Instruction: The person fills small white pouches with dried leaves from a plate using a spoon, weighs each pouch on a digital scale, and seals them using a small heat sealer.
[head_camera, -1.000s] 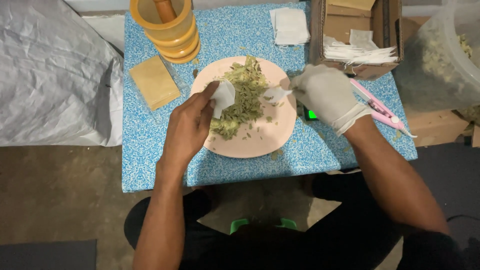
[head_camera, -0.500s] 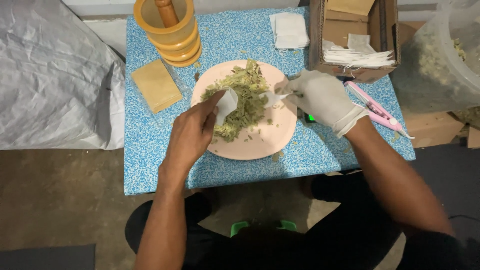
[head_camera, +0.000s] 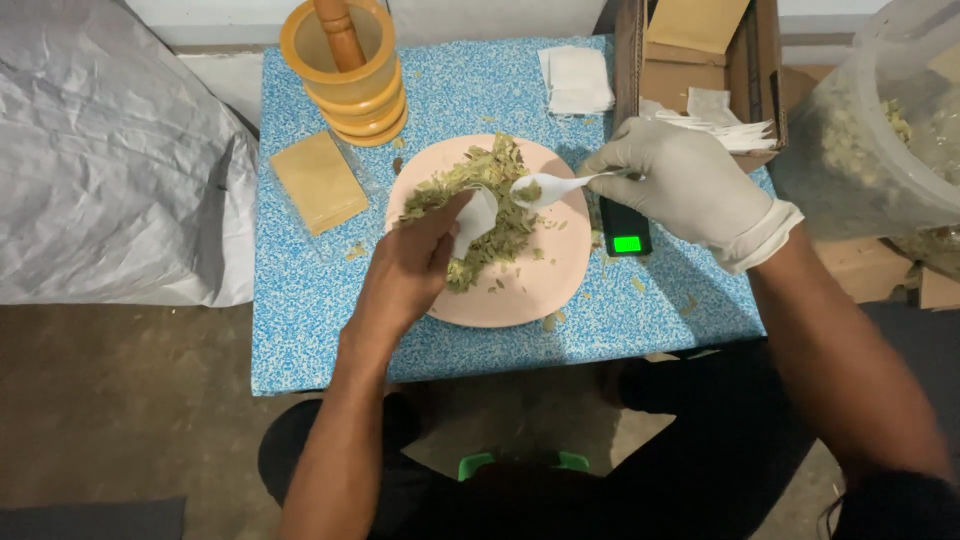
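Hovering spoon (head_camera: 545, 188) over plate (head_camera: 520, 300), sachet (head_camera: 474, 220) beside

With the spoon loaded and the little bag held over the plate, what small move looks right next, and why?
Probably tip the spoon into the white bag. The gloved right hand holds it carrying a few dried leaves, just beside the bag pinched in the left hand over the leaf pile on the pink plate.
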